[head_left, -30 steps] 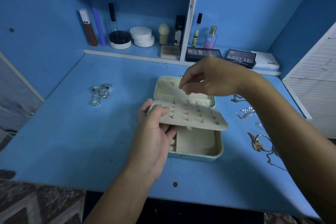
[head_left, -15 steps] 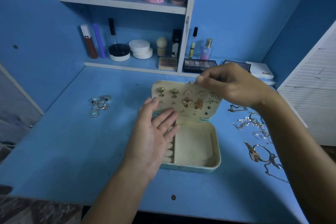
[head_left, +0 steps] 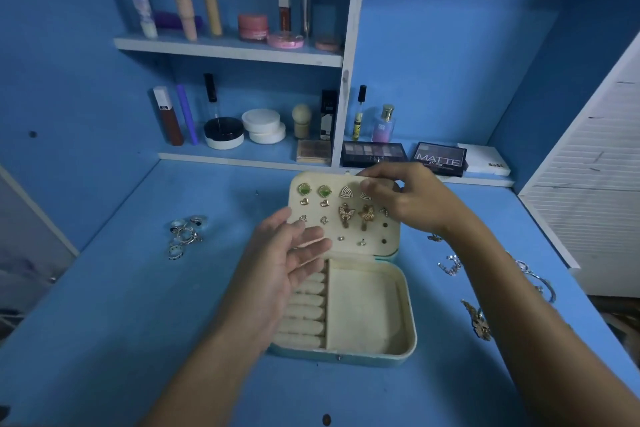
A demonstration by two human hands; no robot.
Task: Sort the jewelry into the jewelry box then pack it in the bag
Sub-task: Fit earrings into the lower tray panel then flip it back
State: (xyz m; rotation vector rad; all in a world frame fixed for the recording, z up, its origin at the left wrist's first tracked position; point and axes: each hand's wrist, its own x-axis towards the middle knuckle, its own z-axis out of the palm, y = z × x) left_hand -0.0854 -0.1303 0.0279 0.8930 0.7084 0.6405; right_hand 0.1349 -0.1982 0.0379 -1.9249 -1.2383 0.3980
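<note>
Where a moment ago the earring panel [head_left: 343,215] lay flat over the jewelry box [head_left: 363,308] with its pin backs upward, it now stands raised against the open lid, studs facing out: green pair, hearts, butterflies, small stones, and a few vacant holes just below the right fingers. Right hand [head_left: 412,198]: fingers [head_left: 372,189] curled at the panel's upper right corner, pinching its edge or a stud there; which of the two cannot be told. Left hand [head_left: 280,263]: released from the panel it was lifting, now open, palm turned up, fingers relaxed over the ring rolls [head_left: 304,315], holding nothing. Jewelry box: open on the blue worktop [head_left: 104,322] directly beneath both hands; ring rolls and the larger tray beside them both bare. Rings [head_left: 185,236]: loose cluster well to the left of the left fingers, unsorted. Chains and bracelets [head_left: 481,319]: strewn to the right, past the right forearm, unsorted. Cosmetics [head_left: 221,132]: ranged on the shelves behind, not part of the job. Bag: not seen. Assessment: earrings appear largely placed; with the panel up, the lower compartments are exposed, so rings and chains likely come next, closing and packing later.
</note>
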